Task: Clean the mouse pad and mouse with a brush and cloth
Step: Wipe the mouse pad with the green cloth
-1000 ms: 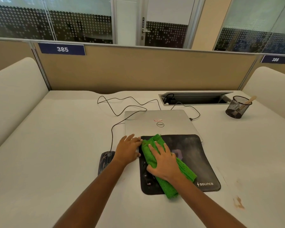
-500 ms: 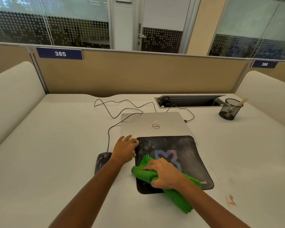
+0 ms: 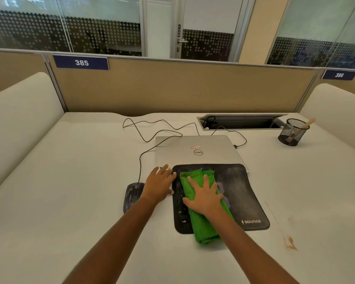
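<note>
Desk (image 3: 59,181): pale, wide, under both my forearms. A tan partition (image 3: 182,89) stands well beyond my fingertips, with a number plate (image 3: 81,62) reading 385 up and to the left of my left hand.

Laptop (image 3: 197,152): silver Dell, lid closed, flat on the desk just ahead of both hands. Its near edge is tucked under the far edge of the mouse pad.

Mouse pad (image 3: 240,193): black, dusty grey smears, "sounce" logo on the near right corner, right of my right wrist. It lies under my right hand and touches the thumb side of my left.

Cloth (image 3: 203,228): green, folded into a long strip, running down the left half of the pad. Its near end hangs past the pad's near edge onto the desk, beneath my right forearm.

Right hand (image 3: 205,196): palm down, fingers straight and spread, pressing flat on the cloth. Nothing gripped.

Left hand (image 3: 159,185): palm down, fingers straight, resting at the pad's left edge with fingertips reaching the laptop's near left corner. Nothing gripped.

Mouse (image 3: 132,194): dark, patterned, on the desk just left of my left wrist. Its cable (image 3: 139,160) runs away past my left fingertips.

Mesh cup (image 3: 292,132): black, far right, well apart from my right hand. The brush (image 3: 308,123) stands in it, wooden handle leaning out.

Brown stain (image 3: 290,242): on the desk, right of my right forearm.
</note>
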The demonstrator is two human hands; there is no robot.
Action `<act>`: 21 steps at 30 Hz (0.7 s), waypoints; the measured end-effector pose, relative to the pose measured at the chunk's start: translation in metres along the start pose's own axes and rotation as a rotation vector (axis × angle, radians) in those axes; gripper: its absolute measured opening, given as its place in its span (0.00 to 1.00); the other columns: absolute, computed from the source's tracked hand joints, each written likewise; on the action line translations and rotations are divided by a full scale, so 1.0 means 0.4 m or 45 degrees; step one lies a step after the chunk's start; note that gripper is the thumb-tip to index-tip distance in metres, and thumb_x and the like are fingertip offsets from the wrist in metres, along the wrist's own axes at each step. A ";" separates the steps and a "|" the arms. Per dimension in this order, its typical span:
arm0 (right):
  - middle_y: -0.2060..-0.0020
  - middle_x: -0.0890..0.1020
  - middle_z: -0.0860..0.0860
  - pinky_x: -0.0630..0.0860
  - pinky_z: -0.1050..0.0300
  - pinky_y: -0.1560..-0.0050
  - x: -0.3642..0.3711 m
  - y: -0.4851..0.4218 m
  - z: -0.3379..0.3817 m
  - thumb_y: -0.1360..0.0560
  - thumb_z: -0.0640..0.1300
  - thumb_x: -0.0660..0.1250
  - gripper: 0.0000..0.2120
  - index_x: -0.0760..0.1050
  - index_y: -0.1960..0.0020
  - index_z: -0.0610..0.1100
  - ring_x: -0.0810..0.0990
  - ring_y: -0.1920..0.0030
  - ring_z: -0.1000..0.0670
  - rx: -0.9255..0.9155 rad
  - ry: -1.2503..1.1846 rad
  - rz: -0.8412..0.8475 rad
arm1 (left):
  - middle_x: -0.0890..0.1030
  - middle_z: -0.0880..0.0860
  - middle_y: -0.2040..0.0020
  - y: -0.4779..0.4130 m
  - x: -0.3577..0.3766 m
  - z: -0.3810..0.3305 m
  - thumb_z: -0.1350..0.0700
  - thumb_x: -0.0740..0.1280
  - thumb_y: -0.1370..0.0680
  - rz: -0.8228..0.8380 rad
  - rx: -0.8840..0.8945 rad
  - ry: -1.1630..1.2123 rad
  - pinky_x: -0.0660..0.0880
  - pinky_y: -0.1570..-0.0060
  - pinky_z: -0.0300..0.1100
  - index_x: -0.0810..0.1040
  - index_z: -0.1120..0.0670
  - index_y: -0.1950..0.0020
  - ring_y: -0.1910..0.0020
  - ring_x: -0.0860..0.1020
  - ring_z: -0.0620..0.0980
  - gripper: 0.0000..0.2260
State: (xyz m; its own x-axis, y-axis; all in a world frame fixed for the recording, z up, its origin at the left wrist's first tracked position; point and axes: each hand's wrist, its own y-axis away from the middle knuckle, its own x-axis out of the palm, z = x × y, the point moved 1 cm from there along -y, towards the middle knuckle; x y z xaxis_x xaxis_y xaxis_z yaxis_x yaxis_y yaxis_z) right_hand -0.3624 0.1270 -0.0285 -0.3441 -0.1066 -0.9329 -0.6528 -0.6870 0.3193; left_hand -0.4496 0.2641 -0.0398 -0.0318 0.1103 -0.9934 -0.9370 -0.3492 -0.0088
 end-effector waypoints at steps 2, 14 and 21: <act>0.24 0.49 0.43 0.58 0.34 0.33 0.017 0.005 0.000 0.26 0.61 0.58 0.32 0.49 0.27 0.61 0.50 0.27 0.33 -0.023 0.073 -0.092 | 0.58 0.54 0.24 0.002 0.000 -0.001 0.48 0.60 0.21 0.006 -0.005 -0.003 0.49 0.26 0.49 0.55 0.55 0.25 0.23 0.50 0.53 0.28; 0.34 0.68 0.50 0.69 0.44 0.38 0.028 0.127 -0.020 0.29 0.48 0.60 0.22 0.70 0.35 0.58 0.64 0.38 0.42 -0.408 -0.013 -0.056 | 0.56 0.54 0.23 -0.007 -0.023 -0.003 0.46 0.63 0.23 0.042 -0.023 -0.090 0.44 0.26 0.53 0.59 0.52 0.26 0.23 0.45 0.55 0.28; 0.34 0.70 0.49 0.65 0.51 0.33 -0.034 0.134 -0.073 0.28 0.44 0.61 0.19 0.75 0.38 0.52 0.68 0.35 0.44 -0.381 -0.280 0.086 | 0.52 0.55 0.22 -0.002 -0.041 -0.009 0.46 0.63 0.23 0.094 0.037 -0.151 0.42 0.25 0.53 0.58 0.54 0.25 0.23 0.43 0.55 0.30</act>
State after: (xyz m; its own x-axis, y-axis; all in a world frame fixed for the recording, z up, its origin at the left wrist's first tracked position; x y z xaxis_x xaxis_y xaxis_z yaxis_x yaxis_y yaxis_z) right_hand -0.3729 0.0707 -0.0036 -0.5378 -0.0244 -0.8427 -0.4087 -0.8667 0.2859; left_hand -0.4472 0.2591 -0.0241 -0.1399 0.1952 -0.9707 -0.9403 -0.3334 0.0685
